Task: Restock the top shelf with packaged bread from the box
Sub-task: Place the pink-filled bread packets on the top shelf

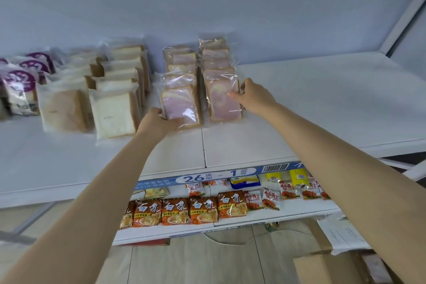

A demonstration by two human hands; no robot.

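Cardboard box [322, 268] low right, hands up at the bread.
Beyond noodle packets [202, 210], the top shelf [322, 104] lies bare along its front edge and wide open rightward. Fingers of the left hand [156, 122] curl round a lower corner of the left pink pack [181, 105]; those of the right hand [253, 94] pinch the side edge of the right pink pack [222, 101], each heading its row.

White top shelf [322, 104], two panels butted at a seam near the middle. Carries, from the far left, purple-printed packs [22, 80], then two rows of white toast packs [115, 110], then, past a narrow gap, two rows of pink-swirled bread packs [182, 106] — all on edge, leaning back toward the wall. Underneath, lower shelf [230, 220] lined with orange noodle packets [202, 210] and red-and-white snack packets [270, 198]. Down on the floor [184, 265] — a cardboard box [322, 270].
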